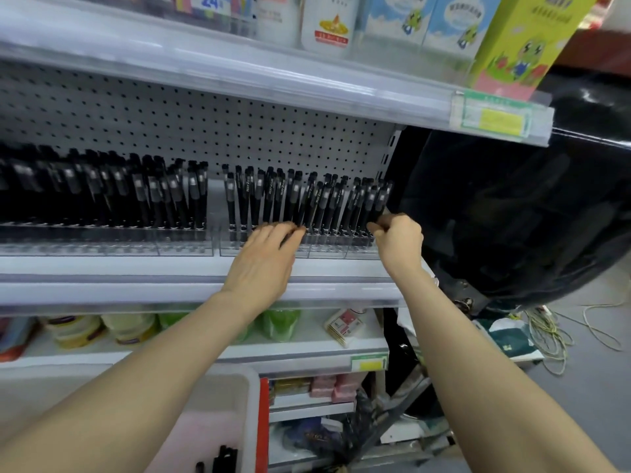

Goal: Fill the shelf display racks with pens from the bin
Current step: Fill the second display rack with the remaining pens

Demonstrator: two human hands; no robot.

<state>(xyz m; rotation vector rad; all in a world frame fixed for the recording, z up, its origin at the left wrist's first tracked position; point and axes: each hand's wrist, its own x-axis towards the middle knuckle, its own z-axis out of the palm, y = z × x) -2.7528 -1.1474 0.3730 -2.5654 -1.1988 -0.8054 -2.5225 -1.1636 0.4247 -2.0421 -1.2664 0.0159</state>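
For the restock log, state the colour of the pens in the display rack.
The pens are black, seen best in the head view.

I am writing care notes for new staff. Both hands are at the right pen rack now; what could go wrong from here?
1. The pens in the right rack lean unevenly; the left hand touching them could possibly knock neighbours over.
2. The right hand pinches the end pen at the rack's right end; it may slip and fall beyond the shelf end.

Pens stand in racks on the shelf, before the pegboard; the bin lies below.
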